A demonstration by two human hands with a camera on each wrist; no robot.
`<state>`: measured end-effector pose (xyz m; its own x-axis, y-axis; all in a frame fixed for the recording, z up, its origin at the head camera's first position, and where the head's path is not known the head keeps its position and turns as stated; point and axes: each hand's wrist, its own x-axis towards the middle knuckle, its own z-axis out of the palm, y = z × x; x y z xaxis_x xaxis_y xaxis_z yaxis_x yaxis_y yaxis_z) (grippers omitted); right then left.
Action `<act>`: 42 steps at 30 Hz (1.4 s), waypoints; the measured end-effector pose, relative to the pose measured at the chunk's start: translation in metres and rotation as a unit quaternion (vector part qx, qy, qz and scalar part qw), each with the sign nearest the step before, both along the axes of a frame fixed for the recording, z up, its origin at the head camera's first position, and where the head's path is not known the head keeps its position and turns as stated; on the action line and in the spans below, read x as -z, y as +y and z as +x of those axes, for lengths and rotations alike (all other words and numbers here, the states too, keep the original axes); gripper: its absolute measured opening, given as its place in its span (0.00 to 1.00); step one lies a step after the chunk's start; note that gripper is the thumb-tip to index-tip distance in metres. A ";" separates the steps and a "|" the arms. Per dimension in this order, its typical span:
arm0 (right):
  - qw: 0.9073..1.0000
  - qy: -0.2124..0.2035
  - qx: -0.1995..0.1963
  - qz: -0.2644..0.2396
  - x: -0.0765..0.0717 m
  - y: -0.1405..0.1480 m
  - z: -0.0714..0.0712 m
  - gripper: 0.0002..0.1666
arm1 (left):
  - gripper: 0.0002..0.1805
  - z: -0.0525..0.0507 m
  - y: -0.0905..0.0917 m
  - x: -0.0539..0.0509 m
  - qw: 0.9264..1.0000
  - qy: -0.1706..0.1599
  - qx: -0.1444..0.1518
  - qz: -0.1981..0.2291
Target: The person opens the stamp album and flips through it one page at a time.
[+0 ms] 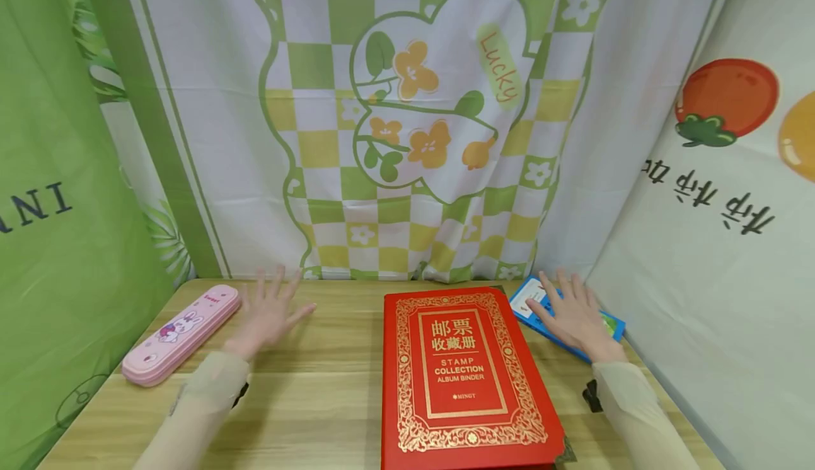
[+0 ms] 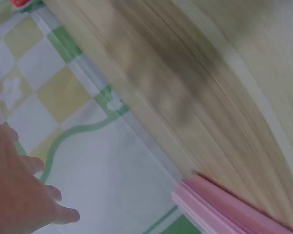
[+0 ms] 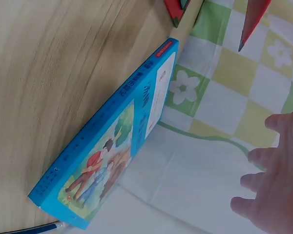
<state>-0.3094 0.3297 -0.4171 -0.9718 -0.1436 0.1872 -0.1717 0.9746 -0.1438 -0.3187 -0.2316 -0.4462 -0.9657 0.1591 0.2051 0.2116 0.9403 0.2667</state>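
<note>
Patterned cloth [image 1: 318, 165] hangs behind a wood-grained table [image 1: 318, 385], with a green cloth [image 1: 70, 130] on the left and a white one on the right; near the middle, right of centre, lies a red stamp album [image 1: 455, 371], cover up, its near edge cut off by the head view; to its right, at the far right, a blue book [image 3: 110, 146] lies slanted, partly hidden under the right hand [image 1: 573, 318] in the head view, though the right wrist view shows hand and book apart; that hand's fingers are spread, gripping nothing; the left hand [image 1: 267, 318], slightly blurred, hovers with fingers wide and nothing held, just right of a pink case [image 1: 181, 335] on the far left; this container is shut, so I cannot tell what is in it; a slim dark-blue thing [image 3: 39, 228], cut off at the right wrist view's edge, is too partial to identify.
</note>
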 end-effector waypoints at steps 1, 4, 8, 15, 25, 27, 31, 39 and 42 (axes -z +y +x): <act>1.000 0.001 -0.004 0.001 0.000 -0.001 0.000 0.50 | 0.46 0.002 0.003 0.000 1.000 0.000 0.005 0.004; 1.000 0.002 -0.027 -0.014 -0.001 -0.003 0.002 0.48 | 0.47 0.008 0.015 0.002 1.000 0.003 0.022 0.020; 0.996 -0.030 -0.059 -0.066 -0.002 -0.008 0.006 0.48 | 0.48 0.017 0.034 0.007 0.998 0.014 0.053 0.032; 0.985 -0.062 -0.093 -0.128 -0.003 -0.023 0.012 0.43 | 0.50 0.038 0.072 0.012 0.991 0.006 0.124 0.042; 0.977 -0.089 -0.110 -0.158 0.003 -0.034 0.010 0.40 | 0.50 0.075 0.134 0.012 0.971 -0.025 0.238 0.023; 0.977 -0.086 -0.115 -0.159 0.005 -0.036 0.010 0.38 | 0.51 0.083 0.144 0.012 0.964 -0.034 0.264 0.014; 0.977 -0.078 -0.130 -0.151 0.009 -0.037 0.010 0.34 | 0.51 0.098 0.161 0.011 0.951 -0.051 0.304 -0.014; 0.972 -0.085 -0.141 -0.166 0.014 -0.035 0.011 0.31 | 0.52 0.118 0.180 0.013 0.936 -0.052 0.343 -0.064; 0.971 -0.083 -0.143 -0.170 0.013 -0.033 0.011 0.31 | 0.52 0.124 0.183 0.013 0.928 -0.051 0.363 -0.069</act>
<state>-0.2985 0.2963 -0.4302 -0.9222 -0.3690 0.1153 -0.3750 0.7815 -0.4986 -0.1949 -0.0486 -0.4590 -0.6076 0.7928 0.0470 0.7823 0.5873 0.2075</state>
